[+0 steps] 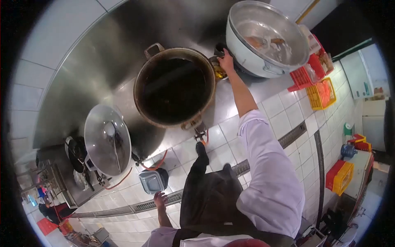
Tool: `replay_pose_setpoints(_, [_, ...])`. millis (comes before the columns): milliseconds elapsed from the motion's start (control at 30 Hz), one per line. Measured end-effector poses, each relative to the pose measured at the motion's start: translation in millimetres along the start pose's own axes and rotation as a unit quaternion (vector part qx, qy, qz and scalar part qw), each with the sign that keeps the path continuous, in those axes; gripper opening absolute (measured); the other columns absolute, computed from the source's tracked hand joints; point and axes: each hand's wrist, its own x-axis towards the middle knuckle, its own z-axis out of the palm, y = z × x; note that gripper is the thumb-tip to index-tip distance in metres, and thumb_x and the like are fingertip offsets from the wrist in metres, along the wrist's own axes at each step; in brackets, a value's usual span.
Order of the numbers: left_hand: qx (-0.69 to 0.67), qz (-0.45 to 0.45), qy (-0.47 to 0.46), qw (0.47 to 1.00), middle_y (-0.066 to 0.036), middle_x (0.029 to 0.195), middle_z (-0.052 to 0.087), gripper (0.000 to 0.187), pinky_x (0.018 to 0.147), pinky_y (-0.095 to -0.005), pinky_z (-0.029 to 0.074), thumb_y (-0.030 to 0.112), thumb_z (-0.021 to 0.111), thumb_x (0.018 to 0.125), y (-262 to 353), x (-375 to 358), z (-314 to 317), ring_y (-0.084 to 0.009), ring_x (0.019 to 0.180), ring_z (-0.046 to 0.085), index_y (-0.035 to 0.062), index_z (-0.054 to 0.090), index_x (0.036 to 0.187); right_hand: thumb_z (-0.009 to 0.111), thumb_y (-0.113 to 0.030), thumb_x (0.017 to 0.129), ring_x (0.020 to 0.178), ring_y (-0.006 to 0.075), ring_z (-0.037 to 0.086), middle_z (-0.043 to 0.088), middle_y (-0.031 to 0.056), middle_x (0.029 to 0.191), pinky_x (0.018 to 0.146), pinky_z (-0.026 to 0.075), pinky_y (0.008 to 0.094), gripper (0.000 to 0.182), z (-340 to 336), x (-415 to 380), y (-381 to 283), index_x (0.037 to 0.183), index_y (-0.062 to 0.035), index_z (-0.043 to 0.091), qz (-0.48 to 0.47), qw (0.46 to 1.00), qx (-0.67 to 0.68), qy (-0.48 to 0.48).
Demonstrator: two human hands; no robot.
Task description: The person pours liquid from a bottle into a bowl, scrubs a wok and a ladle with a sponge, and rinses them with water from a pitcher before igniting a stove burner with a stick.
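White sleeve and dark apron fill the bottom of the frame, nearest the camera. From the sleeve the right hand [226, 60] stretches to the upper centre, its fingers closed on a small dark knob-like object [219, 50] wedged between two vessels; exactly what it grips is too small to tell. Just left of that hand stands a large round dark-liquid-filled metal stockpot [175, 85]; just right sits a wide grey metal basin [267, 37] holding water and scraps. The left hand [160, 200] hangs at lower centre, fingers loosely spread, empty, above the white tiled floor [288, 123]. Near it lies a grey square plastic container [153, 180], and at left a shiny steel lidded pot [107, 140].
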Motion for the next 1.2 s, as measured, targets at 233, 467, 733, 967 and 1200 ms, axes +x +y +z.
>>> replay_pose_setpoints(233, [0.165,0.057,-0.085,0.981,-0.010,0.078,0.063,0.022,0.041,-0.0262,0.046,0.010,0.053,0.078,12.2,27.1,76.1,-0.0186,0.060,0.064,0.0009,0.056,0.098,0.061,-0.011,0.078,0.066,0.0239,0.064,0.066,0.0150,0.079,0.063,0.049,0.0316,0.016,-11.6,0.3,-28.6,0.088,0.0010,0.065,0.012,0.995,0.031,0.092])
replay_pose_setpoints(467, [0.314,0.336,-0.025,0.888,-0.015,0.091,0.060,0.022,0.072,-0.0329,0.047,0.007,0.059,0.076,23.6,69.3,190.2,-0.0201,0.084,0.058,0.0007,0.057,0.097,0.046,-0.005,0.089,0.063,0.0153,0.060,0.065,0.0129,0.088,0.056,0.048,0.0249,0.022,-118.5,-176.3,-70.6,0.103,0.0049,0.060,0.087,0.936,0.335,0.062])
replay_pose_setpoints(733, [-0.027,0.270,-0.080,0.959,-0.005,0.099,0.060,0.040,0.058,-0.0225,0.045,-0.001,0.052,0.082,57.0,66.5,336.2,-0.0112,0.073,0.057,0.0080,0.050,0.121,0.047,0.001,0.086,0.066,0.0119,0.060,0.063,0.0056,0.083,0.059,0.046,0.0225,0.015,-138.9,-375.8,-43.8,0.094,0.0013,0.060,0.192,0.896,0.356,-0.182])
replay_pose_setpoints(967, [-0.061,0.267,0.037,0.961,-0.009,0.088,0.065,0.031,0.055,-0.0244,0.047,0.006,0.057,0.083,52.8,71.9,370.6,-0.0132,0.063,0.057,0.0070,0.058,0.114,0.059,-0.001,0.081,0.070,0.0115,0.062,0.064,0.0069,0.081,0.064,0.049,0.0240,0.011,-105.8,-419.7,-51.8,0.091,0.0012,0.062,0.003,0.873,0.283,-0.398])
replay_pose_setpoints(1200, [-0.177,0.366,0.064,0.911,-0.011,0.089,0.064,0.042,0.063,-0.0289,0.047,0.022,0.062,0.071,33.2,78.2,364.3,-0.0183,0.072,0.060,0.0023,0.060,0.109,0.057,0.005,0.080,0.067,0.0121,0.061,0.064,0.0098,0.084,0.063,0.048,0.0236,0.015,-46.5,-412.7,-89.7,0.095,0.0034,0.056,-0.088,0.825,0.291,-0.477])
